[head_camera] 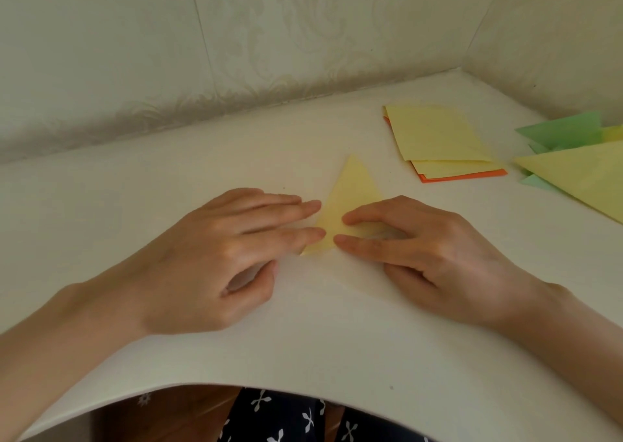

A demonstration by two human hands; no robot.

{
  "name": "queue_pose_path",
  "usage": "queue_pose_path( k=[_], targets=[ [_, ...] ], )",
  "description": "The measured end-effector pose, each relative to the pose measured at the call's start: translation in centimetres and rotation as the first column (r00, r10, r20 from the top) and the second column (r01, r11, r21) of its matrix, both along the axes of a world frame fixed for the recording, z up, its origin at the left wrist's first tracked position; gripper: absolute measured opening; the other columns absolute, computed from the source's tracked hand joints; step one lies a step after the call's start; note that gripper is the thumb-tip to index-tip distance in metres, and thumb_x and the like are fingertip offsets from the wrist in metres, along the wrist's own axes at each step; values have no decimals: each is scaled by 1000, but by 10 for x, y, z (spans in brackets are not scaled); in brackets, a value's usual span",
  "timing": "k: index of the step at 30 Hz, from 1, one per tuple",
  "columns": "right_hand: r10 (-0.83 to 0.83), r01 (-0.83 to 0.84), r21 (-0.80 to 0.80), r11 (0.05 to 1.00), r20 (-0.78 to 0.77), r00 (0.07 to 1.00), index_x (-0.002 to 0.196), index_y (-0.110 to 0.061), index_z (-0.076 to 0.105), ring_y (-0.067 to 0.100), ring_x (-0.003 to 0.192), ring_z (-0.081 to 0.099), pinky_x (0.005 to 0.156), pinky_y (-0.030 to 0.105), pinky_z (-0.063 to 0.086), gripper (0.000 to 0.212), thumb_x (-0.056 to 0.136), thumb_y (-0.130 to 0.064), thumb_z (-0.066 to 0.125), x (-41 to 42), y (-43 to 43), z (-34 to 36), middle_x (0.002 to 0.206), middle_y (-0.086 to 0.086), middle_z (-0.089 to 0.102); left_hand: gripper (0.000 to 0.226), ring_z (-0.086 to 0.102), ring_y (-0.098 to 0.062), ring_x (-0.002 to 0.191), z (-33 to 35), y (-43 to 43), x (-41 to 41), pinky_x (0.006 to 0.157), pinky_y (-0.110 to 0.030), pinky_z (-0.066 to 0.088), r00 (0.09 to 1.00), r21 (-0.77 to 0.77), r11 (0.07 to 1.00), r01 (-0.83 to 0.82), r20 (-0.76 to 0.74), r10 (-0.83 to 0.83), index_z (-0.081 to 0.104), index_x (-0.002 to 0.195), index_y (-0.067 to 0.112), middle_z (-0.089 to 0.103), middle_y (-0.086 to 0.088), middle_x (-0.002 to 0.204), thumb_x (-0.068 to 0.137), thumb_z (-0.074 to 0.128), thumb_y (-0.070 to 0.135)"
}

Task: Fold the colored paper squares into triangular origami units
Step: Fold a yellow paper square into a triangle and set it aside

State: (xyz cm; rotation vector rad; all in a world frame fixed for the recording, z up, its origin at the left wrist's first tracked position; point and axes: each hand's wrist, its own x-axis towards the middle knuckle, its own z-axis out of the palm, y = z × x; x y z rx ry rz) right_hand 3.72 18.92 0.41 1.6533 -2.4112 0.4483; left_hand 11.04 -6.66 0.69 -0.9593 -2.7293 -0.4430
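A pale yellow paper folded into a triangle [350,188] lies flat on the white table [303,323], its tip pointing away from me. My left hand [215,252] presses straight fingers on the paper's left edge. My right hand [421,249] comes in from the right, index and middle fingertips pressing the lower part of the triangle; its palm covers the paper's right corner. A stack of unfolded paper squares [438,138], yellow on top with orange beneath, lies at the back right.
Folded triangles in yellow [583,172] and green [566,133] lie at the far right edge. Patterned walls close off the table at the back and right. The table's near edge curves just above my lap.
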Motion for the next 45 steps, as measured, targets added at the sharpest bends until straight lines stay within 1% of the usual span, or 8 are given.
queue_pose_path(
  k=[15, 23, 27, 29, 32, 37, 41, 45],
  targets=[
    [-15, 18, 44, 999, -83, 996, 120, -19, 66, 27, 98, 61, 62, 35, 54, 40, 90, -10, 41, 3, -2, 2, 116, 11, 63, 40, 56, -9, 117, 1, 1, 1, 100, -39, 39, 999, -76, 997, 29, -19, -31, 67, 119, 16, 60, 4, 129, 87, 42, 21],
    [-97, 70, -138, 988, -198, 975, 78, 0, 73, 32, 86, 67, 74, 40, 52, 28, 81, 3, 46, -20, 23, 8, 94, 9, 72, 38, 60, -9, 111, -1, 6, 2, 96, -38, 41, 999, -16, 1000, 0, -32, -1, 71, 111, 16, 63, 4, 124, 86, 43, 21],
    [-206, 230, -286, 930, 112, 972, 107, -7, 69, 22, 99, 54, 90, 25, 40, 32, 89, -12, 43, -16, 12, 12, 109, 3, 66, 36, 59, -5, 111, 0, 7, 1, 99, -35, 41, 1000, 25, 1000, -2, -14, 2, 71, 111, 17, 63, 7, 124, 87, 44, 22],
    [-219, 257, -199, 946, 195, 956, 117, -12, 65, 15, 105, 44, 94, 16, 33, 39, 91, -34, 46, -11, 2, 10, 115, 1, 61, 35, 60, -5, 107, 0, 10, -2, 98, -32, 41, 999, 93, 995, -24, -21, 26, 71, 109, 15, 64, 6, 122, 88, 43, 21],
    [-170, 189, -98, 977, 174, 970, 106, -17, 68, 14, 105, 42, 94, 17, 31, 35, 85, -40, 52, -6, -7, -1, 111, -2, 59, 34, 61, -10, 105, -1, 13, -8, 91, -33, 45, 988, 235, 962, -139, -40, 152, 70, 109, 13, 64, 7, 120, 90, 43, 18],
    [-116, 179, -247, 952, 252, 961, 81, -15, 62, 17, 93, 46, 83, 23, 38, 10, 81, -25, 62, -4, -9, 2, 93, -3, 60, 26, 60, -5, 104, -1, 15, -13, 89, -23, 47, 983, 331, 931, -155, -38, 178, 71, 102, 11, 65, 6, 115, 93, 47, 15],
    [-69, 74, -391, 917, 28, 997, 77, -6, 66, 18, 85, 49, 77, 31, 41, 16, 87, -17, 61, 0, -11, 9, 87, 3, 63, 12, 64, 0, 87, 9, 26, -9, 78, -9, 43, 951, 578, 758, -302, 238, 197, 70, 98, 19, 70, 15, 93, 89, 63, 21],
    [-67, -14, -419, 908, -177, 982, 74, -5, 68, 22, 83, 50, 70, 37, 42, 20, 90, -13, 60, 0, -13, 8, 87, 4, 66, 19, 62, -7, 69, 16, 39, -6, 65, -14, 47, 864, 752, 516, -410, 502, -45, 63, 94, 12, 69, 0, 80, 76, 63, 17]
  ],
)
